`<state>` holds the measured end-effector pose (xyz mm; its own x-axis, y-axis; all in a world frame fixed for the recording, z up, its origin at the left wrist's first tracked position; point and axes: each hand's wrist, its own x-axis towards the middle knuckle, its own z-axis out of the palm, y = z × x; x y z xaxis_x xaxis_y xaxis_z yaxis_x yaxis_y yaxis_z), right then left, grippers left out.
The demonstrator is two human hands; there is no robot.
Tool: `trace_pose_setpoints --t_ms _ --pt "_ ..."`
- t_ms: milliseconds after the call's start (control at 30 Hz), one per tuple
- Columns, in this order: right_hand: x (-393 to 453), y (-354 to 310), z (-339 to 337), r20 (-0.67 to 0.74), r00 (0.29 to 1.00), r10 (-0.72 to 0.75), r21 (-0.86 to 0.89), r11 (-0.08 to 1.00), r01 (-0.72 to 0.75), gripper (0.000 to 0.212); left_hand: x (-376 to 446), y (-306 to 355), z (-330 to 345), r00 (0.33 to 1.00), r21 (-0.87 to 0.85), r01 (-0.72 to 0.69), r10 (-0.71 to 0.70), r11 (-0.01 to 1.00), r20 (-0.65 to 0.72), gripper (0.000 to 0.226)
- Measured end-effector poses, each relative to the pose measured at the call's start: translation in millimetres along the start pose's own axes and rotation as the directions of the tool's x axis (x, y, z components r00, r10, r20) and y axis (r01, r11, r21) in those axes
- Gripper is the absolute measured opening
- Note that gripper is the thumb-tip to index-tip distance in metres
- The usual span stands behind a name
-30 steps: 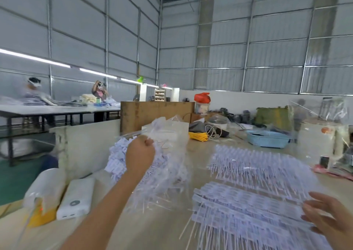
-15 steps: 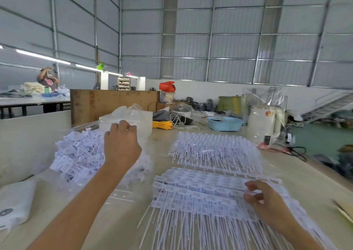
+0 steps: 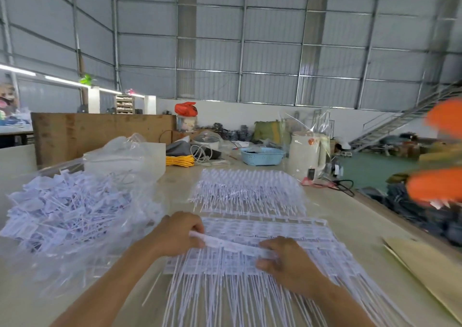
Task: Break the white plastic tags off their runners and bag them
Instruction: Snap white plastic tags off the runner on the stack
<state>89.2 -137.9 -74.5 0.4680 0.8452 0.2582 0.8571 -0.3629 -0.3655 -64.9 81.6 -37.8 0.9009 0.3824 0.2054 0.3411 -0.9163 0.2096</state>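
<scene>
A near stack of white tag strips [image 3: 252,271] lies in front of me, its thin tails pointing toward me. My left hand [image 3: 178,234] grips the left end of the top strip [image 3: 230,244], and my right hand [image 3: 287,261] grips its right end, lifting it slightly off the stack. A second stack of tag strips [image 3: 247,189] lies farther back. To the left, a clear plastic bag [image 3: 75,216] holds a heap of loose white tags.
A white box [image 3: 150,159] under crumpled plastic stands behind the bag, a yellow cable coil [image 3: 180,161], a blue basket [image 3: 262,155] and a white kettle [image 3: 307,154] farther back. Brown cardboard [image 3: 425,271] lies at right, near the table edge. Blurred orange shapes [image 3: 435,186] show at far right.
My left hand left the bag of loose tags and came over to the near stack. Both hands now hold the top strip. The view has swung to the right.
</scene>
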Motion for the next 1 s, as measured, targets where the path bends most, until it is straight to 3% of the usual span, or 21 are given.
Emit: trace_pose_setpoints --t_ms 33,100,167,233,300,367,467,500,533,567,600,633,700,767,833,933,1000 --pt "0 -3 -3 -0.026 0.999 0.027 0.052 0.998 -0.026 0.035 1 3 -5 0.998 -0.040 -0.034 0.032 0.999 -0.052 0.013" --pt "-2 -8 -16 -0.089 0.984 0.152 0.420 0.902 -0.102 0.011 3 9 -16 0.987 -0.162 -0.084 0.060 0.983 -0.152 0.015" --pt "-4 -5 -37 -0.137 0.958 0.252 0.779 0.625 -0.053 0.002 6 16 -26 0.970 -0.380 -0.117 0.023 0.918 -0.243 0.020" --pt "-6 5 -62 -0.215 0.913 0.345 0.897 0.440 0.045 0.005 10 25 -30 0.958 -0.644 -0.135 -0.066 0.753 -0.278 0.023" --pt "-4 19 -83 -0.247 0.866 0.434 0.939 0.328 0.104 0.010 17 37 -26 0.969 -0.806 -0.094 -0.132 0.584 -0.209 0.021" --pt "-5 35 -92 -0.240 0.835 0.496 0.929 0.367 0.049 0.012 25 51 -12 0.986 -0.830 -0.030 -0.119 0.557 -0.116 0.011" --pt "-8 61 -87 -0.200 0.797 0.570 0.819 0.544 -0.183 0.012 34 69 17 0.994 -0.876 0.056 -0.105 0.479 0.006 0.008" --pt "-9 69 -84 -0.199 0.792 0.577 0.682 0.662 -0.311 0.008 36 73 27 0.993 -0.891 0.075 -0.112 0.448 0.027 0.011" --pt "-9 74 -80 -0.200 0.800 0.566 0.420 0.787 -0.452 0.009 39 75 35 0.992 -0.893 0.081 -0.124 0.444 0.028 0.014" --pt "-9 78 -75 -0.201 0.815 0.544 0.101 0.839 -0.535 0.022 41 77 43 0.991 -0.885 0.073 -0.132 0.460 0.014 0.017" --pt "-7 78 -69 -0.236 0.837 0.493 -0.143 0.835 -0.532 0.033 43 79 49 0.991 -0.875 0.059 -0.136 0.480 -0.008 0.021" --pt "-4 72 -63 -0.281 0.866 0.413 -0.249 0.840 -0.482 0.040 44 81 54 0.990 -0.858 0.047 -0.138 0.512 -0.028 0.022" --pt "7 52 -48 -0.269 0.939 0.217 -0.244 0.927 -0.284 0.044 46 86 60 0.991 -0.814 0.027 -0.121 0.580 -0.054 0.022" --pt "21 28 -29 -0.059 0.994 0.095 -0.164 0.981 -0.104 0.045 45 90 62 0.992 -0.803 -0.002 -0.100 0.595 -0.077 0.022" --pt "33 11 -17 0.142 0.988 0.054 -0.058 0.997 -0.046 0.040 44 90 62 0.988 -0.809 -0.044 -0.095 0.586 -0.122 0.023" --pt "44 1 -16 0.074 0.997 -0.028 0.128 0.992 0.019 0.021 41 85 62 0.972 -0.874 -0.053 -0.177 0.482 -0.157 0.022" --pt "48 -1 -18 0.006 0.999 -0.035 0.130 0.991 0.034 0.024 41 81 65 0.964 -0.919 0.000 -0.244 0.395 -0.105 0.024"
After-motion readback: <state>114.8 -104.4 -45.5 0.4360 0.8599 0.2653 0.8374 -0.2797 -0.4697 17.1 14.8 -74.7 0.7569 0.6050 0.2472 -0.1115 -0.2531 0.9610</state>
